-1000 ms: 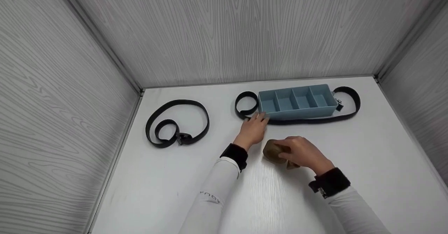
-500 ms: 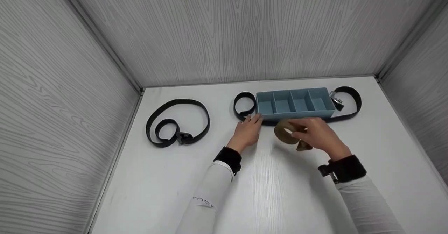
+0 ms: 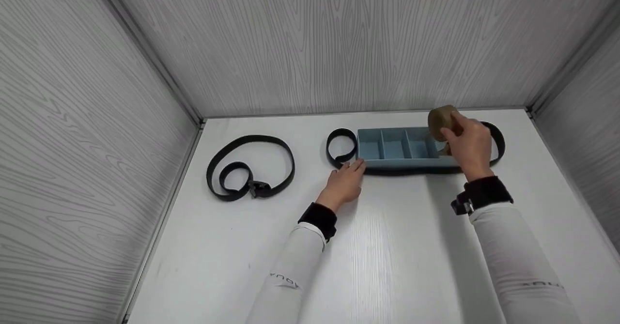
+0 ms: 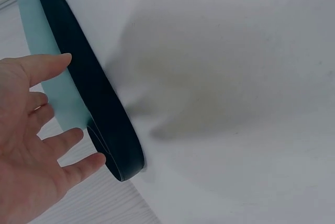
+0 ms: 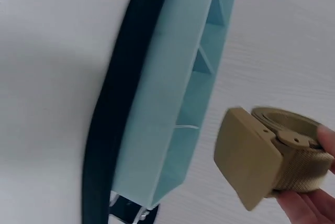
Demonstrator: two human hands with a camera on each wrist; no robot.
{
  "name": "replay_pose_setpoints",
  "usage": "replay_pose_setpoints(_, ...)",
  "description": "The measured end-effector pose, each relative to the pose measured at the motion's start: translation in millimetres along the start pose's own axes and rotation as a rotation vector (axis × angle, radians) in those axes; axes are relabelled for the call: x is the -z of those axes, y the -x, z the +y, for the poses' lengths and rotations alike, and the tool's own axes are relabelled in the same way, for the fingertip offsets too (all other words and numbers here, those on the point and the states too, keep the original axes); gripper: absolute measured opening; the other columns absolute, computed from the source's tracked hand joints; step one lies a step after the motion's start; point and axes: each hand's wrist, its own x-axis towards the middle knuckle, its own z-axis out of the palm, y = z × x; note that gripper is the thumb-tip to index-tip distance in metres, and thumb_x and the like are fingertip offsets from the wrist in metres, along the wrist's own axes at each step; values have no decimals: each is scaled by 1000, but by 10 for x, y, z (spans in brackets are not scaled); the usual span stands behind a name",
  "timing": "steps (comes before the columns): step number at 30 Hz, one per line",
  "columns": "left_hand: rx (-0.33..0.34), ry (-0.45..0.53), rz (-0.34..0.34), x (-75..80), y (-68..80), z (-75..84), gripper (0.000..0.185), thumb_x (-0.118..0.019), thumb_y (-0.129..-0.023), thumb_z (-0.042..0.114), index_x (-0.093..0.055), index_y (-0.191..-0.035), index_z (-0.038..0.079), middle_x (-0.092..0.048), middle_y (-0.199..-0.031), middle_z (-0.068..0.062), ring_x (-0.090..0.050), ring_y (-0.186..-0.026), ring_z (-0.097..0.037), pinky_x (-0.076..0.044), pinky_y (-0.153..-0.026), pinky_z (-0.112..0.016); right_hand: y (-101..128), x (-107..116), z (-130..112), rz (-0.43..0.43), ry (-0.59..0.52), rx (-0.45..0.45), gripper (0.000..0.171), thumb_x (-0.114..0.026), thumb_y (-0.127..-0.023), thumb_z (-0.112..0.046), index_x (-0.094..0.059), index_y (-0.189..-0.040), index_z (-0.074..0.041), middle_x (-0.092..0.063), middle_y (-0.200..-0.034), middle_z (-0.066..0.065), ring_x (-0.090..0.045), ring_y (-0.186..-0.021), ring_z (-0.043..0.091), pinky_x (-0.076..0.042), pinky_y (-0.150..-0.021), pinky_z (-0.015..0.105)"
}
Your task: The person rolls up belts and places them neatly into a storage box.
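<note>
White tbl (image 3: 208, 256); tray (image 3: 402, 162) long axis L-R; R hand (image 3: 470, 145) grips tan belt (image 3: 439, 122).

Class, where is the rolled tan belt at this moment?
In the head view, the rolled tan belt is toward the right, pinched in the right hand, overlapping in the picture the far edge of the blue tray near its right end.

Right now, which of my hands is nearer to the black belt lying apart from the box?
Left. Your left hand is right of that black belt, by the left end of the box; your right hand is farther right, holding a tan belt at its right end.
</note>
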Motion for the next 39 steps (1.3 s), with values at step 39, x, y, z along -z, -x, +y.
replay_pose_setpoints(39,3,-14,-8,-11,37,120,67,-51,-98,11,-22,-157,21,-17,-162,7,-47,-130,-27,-43,-97,-47,64,-317,578,-114,86,-199,45,-66,-94,-13,-54,-130,10,-57,-116,36,-53,-108,50,-43,-89,58)
